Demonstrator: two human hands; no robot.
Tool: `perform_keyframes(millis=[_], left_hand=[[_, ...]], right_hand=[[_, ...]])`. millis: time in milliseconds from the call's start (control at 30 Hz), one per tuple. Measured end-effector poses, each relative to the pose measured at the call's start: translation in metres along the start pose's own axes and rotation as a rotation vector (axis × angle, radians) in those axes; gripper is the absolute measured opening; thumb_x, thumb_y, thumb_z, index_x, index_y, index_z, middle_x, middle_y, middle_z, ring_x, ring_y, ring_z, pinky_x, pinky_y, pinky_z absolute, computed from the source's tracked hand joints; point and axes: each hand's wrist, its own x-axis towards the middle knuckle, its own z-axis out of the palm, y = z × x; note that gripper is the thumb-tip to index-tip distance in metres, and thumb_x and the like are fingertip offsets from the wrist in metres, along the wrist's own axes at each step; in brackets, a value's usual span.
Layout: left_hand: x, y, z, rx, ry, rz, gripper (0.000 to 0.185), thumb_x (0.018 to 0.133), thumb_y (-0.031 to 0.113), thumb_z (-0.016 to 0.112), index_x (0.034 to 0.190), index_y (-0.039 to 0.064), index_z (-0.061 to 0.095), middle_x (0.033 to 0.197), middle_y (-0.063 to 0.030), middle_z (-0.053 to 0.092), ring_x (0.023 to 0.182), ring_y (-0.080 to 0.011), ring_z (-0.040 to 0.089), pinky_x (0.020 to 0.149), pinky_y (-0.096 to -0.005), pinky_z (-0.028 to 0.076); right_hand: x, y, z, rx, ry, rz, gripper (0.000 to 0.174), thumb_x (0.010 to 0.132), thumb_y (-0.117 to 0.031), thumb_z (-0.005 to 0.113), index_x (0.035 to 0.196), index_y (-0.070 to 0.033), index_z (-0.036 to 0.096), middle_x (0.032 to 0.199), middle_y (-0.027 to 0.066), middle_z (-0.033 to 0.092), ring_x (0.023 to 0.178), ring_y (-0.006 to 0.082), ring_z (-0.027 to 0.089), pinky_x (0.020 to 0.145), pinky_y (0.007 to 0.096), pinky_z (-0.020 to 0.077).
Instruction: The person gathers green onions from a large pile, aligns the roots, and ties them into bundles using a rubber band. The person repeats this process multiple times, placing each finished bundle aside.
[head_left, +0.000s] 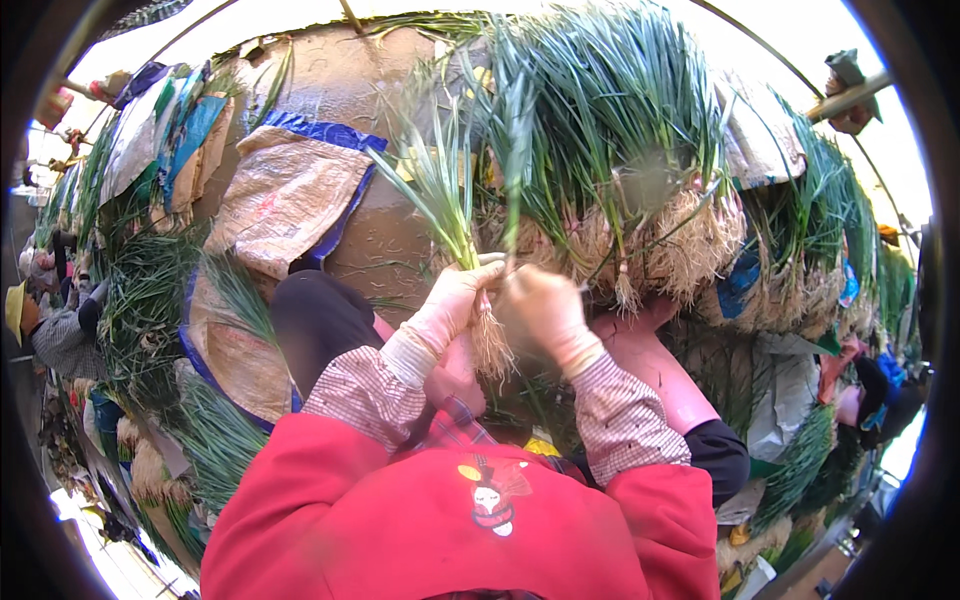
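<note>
My left hand (451, 300), in a pale glove, is closed around the lower stems of a small bunch of green onions (466, 251); its leaves fan upward and its pale roots hang below. Close on the right, my right hand (546, 304) is blurred, with its fingers curled at the base of a blurred upright green stalk (514, 172). Whether that stalk is in its fingers or stands behind them, I cannot tell. A large pile of green onions (600, 120), leaves up and roots towards me, lies just beyond both hands.
A woven sack with blue edging (292, 199) lies on muddy ground (379, 240) at the left. More onions are heaped on the left (154, 300) and right (806, 225). Another person (67, 341) is at the far left, and a partly seen person (889, 397) at the far right.
</note>
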Motion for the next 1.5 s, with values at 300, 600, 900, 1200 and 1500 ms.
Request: perform_keyframes(millis=[300,600,900,1200,1500], left_hand=[[-0.022,-0.012,0.006,0.083,-0.042,-0.042,0.013,0.089,0.008,0.066,0.096,-0.002,0.063,0.075,-0.0092,0.067,0.06,-0.0161,0.063,0.055,-0.0267,0.052],[-0.033,-0.003,0.006,-0.183,-0.146,-0.126,0.025,0.093,0.019,0.059,0.106,-0.003,0.062,0.081,-0.0072,0.066,0.06,-0.0135,0.06,0.058,-0.0264,0.05],[-0.036,-0.006,0.013,0.046,-0.037,-0.131,0.025,0.094,0.023,0.059,0.097,-0.002,0.064,0.072,-0.0057,0.064,0.055,-0.0136,0.058,0.052,-0.0247,0.049],[-0.054,0.002,0.017,0.106,-0.115,-0.114,0.033,0.098,0.019,0.051,0.117,-0.006,0.06,0.064,-0.0037,0.06,0.053,-0.0085,0.053,0.06,-0.0246,0.051],[-0.041,-0.012,0.009,-0.069,-0.057,-0.245,0.026,0.096,0.017,0.055,0.11,-0.004,0.06,0.069,-0.0011,0.059,0.047,-0.0068,0.043,0.051,-0.0234,0.041]], right_hand=[[0.008,0.027,0.013,1.21,-0.266,0.727,0.04,0.088,-0.034,0.068,0.112,-0.002,0.063,0.074,-0.0007,0.062,0.059,0.0066,0.052,0.053,0.0216,0.042],[0.006,0.037,-0.003,1.787,0.279,0.474,0.018,0.094,-0.016,0.06,0.105,-0.002,0.06,0.087,0.005,0.064,0.075,0.0114,0.061,0.068,0.0253,0.0514],[0.006,0.044,0.052,0.627,0.052,0.348,0.026,0.093,-0.026,0.063,0.082,-0.002,0.061,0.064,0.0046,0.059,0.057,0.0135,0.055,0.053,0.0302,0.0452],[-0.021,0.084,0.018,0.213,-0.791,0.232,0.043,0.09,-0.043,0.059,0.091,-0.001,0.066,0.082,0.0113,0.068,0.076,0.0272,0.065,0.073,0.041,0.0515],[0.052,0.039,0.035,-0.322,-0.111,-0.125,0.036,0.092,-0.038,0.055,0.075,-0.009,0.065,0.065,0.009,0.065,0.062,0.0295,0.066,0.057,0.0402,0.0521]])
